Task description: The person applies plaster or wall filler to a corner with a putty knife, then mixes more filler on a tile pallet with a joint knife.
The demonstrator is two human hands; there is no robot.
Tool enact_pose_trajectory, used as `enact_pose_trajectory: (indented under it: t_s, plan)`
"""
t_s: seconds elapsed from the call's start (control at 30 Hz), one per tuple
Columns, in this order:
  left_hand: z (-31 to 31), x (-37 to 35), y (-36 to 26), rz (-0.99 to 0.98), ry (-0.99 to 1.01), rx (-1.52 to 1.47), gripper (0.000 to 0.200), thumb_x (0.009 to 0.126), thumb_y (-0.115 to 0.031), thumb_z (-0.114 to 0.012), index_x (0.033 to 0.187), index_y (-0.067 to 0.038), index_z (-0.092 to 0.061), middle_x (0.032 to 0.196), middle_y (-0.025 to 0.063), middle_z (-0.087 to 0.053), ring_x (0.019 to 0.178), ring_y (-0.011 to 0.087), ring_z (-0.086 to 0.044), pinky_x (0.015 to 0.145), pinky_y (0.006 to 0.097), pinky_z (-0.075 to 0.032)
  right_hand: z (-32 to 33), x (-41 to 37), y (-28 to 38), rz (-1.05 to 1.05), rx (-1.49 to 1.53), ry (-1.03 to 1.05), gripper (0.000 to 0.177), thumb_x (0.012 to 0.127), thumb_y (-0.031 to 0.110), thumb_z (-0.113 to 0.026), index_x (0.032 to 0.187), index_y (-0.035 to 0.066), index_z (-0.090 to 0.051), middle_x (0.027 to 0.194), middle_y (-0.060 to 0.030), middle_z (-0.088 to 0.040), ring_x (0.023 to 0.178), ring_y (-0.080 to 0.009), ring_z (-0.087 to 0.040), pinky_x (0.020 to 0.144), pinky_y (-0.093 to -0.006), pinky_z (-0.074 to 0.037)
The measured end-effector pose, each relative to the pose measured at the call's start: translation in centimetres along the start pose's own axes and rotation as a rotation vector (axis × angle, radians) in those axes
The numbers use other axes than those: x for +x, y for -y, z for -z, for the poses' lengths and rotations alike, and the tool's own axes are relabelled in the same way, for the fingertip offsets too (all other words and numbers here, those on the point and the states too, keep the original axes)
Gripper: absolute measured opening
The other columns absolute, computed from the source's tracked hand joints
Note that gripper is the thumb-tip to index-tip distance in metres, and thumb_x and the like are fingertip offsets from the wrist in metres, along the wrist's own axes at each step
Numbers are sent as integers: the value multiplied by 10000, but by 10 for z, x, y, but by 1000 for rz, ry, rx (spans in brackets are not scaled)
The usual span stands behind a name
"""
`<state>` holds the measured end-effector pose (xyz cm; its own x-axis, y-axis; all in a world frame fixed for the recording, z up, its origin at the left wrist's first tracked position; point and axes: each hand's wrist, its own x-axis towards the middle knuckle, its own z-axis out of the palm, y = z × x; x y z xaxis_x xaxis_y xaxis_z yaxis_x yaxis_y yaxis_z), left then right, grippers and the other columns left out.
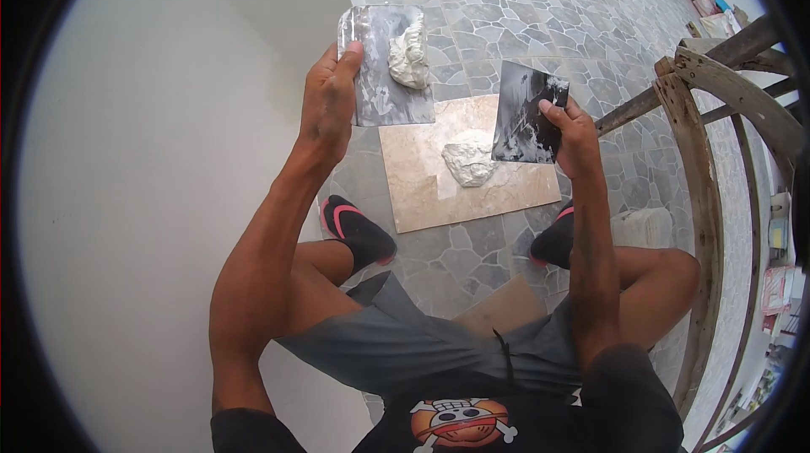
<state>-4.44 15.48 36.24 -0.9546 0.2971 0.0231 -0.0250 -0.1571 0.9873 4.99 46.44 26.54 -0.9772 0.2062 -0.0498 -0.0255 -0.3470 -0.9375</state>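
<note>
My left hand (327,103) is closed on the edge of a flat rectangular putty scraper (371,86), its thumb lying on the face. On that scraper's right half sits a thick lump of off-white putty (409,56). In my right hand (575,139) is a second, darker putty scraper (519,111), held by its right side and smeared with thin white streaks. Below both hands a beige marble-look tile (413,183) lies on the floor. It carries another putty mound (467,168), partly overlapped in view by the right-hand scraper.
A smooth pale wall (152,183) rises close on my left. To the right stands a rough wooden frame (693,158) with slanting legs. The floor (506,6) has a grey stone pattern. My shoes (354,229) flank the tile, and a brown board (502,310) lies between my legs.
</note>
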Motion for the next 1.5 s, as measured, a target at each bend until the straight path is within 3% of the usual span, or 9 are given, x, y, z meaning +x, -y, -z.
enact_pose_trajectory:
  t_s: [0.27, 0.3, 0.4, 0.5, 0.6, 0.8, 1.1, 1.3, 1.5]
  plan:
    - [-3, -6, -8, 72, -13, 22, 437, 1037, -269, -430, 1323, 59, -469, 1205, 142, -597, 1072, 161, -610, 948, 317, -497, 67, 30, -39, 62, -339, -239, 335, 944, 142, -615, 1220, -49, -607, 1014, -59, -679, 874, -121, -634, 797, -297, -515]
    - [-4, -7, -10, 83, -14, 20, 442, 1036, -270, -432, 1327, 60, -467, 1213, 145, -593, 1078, 164, -607, 950, 316, -495, 74, 30, -44, 37, -759, -316, 370, 923, 167, -603, 1224, -48, -603, 997, -150, -702, 879, -246, -677, 821, -369, -515]
    - [-7, -11, -14, 117, -29, 25, 464, 1032, -277, -438, 1342, 69, -454, 1223, 151, -588, 1085, 168, -606, 953, 310, -491, 125, 45, -111, 1, -1186, -249, 361, 898, 152, -564, 1200, -40, -613, 1008, -267, -683, 930, -396, -670, 853, -428, -509]
    - [-9, -11, -16, 130, -28, 53, 487, 1030, -285, -441, 1359, 74, -439, 1223, 155, -589, 1092, 168, -605, 954, 303, -488, 137, 45, -155, 1, -1473, -60, 337, 884, 118, -518, 1171, -13, -637, 1090, -269, -645, 1013, -437, -619, 886, -466, -490]
    - [-10, -10, -16, 130, -32, 68, 470, 1031, -290, -441, 1337, 65, -462, 1179, 142, -612, 1036, 149, -628, 907, 283, -510, 139, 32, -181, 318, -1507, 123, 342, 807, -13, -521, 1115, 34, -661, 945, -192, -634, 901, -371, -620, 800, -454, -504]
    - [-9, -4, -15, 122, -41, 57, 403, 1035, -279, -442, 1256, 49, -516, 1096, 117, -648, 949, 130, -657, 840, 276, -543, 119, -17, -212, 617, -1528, 441, 343, 805, 23, -557, 1141, -7, -621, 998, -133, -597, 936, -303, -578, 836, -410, -476]
    - [-8, -5, -15, 136, -18, 4, 395, 1034, -272, -438, 1228, 62, -517, 1069, 117, -658, 920, 128, -669, 821, 272, -557, 73, -60, -260, 516, -1675, 554, 440, 852, 79, -523, 1264, -77, -537, 1192, -163, -539, 1103, -306, -521, 928, -413, -429]
    - [-11, -11, -24, 108, -77, -28, 385, 1032, -264, -441, 1234, 53, -524, 1064, 103, -660, 909, 118, -665, 818, 269, -553, 88, -69, -273, 434, -1830, 732, 449, 865, 113, -516, 1275, -69, -541, 1153, -152, -546, 1035, -278, -514, 879, -395, -422]
    - [-9, -11, -23, 108, -56, -23, 394, 1032, -271, -440, 1240, 53, -521, 1063, 99, -657, 919, 116, -658, 831, 274, -543, 72, -56, -264, 516, -1860, 550, 439, 865, 116, -523, 1264, -66, -546, 1117, -147, -550, 1042, -277, -515, 872, -398, -419]
